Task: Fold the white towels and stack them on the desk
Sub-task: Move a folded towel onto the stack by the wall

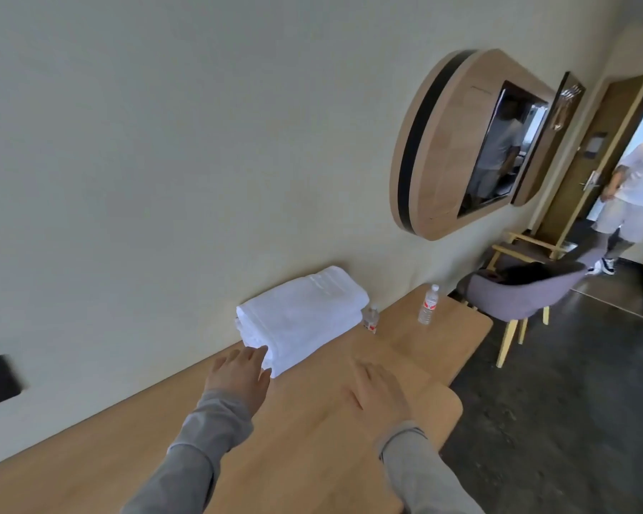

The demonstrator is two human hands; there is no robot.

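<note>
Left hand: we see the left hand (238, 376) reach forward from a grey sleeve, palm down, fingers straight and slightly spread, fingertips touching the near end of the white towels (301, 317); it grips nothing.
Right hand: the right hand (381, 393) lies palm down over the desk (305, 439), fingers straight, apart from the towels; we cannot tell if it touches the wood.
Towels: folded, stacked on the desk against the wall.
Nearby: one water bottle (371, 319) just beside the stack, a second bottle (428, 305) farther right.
</note>
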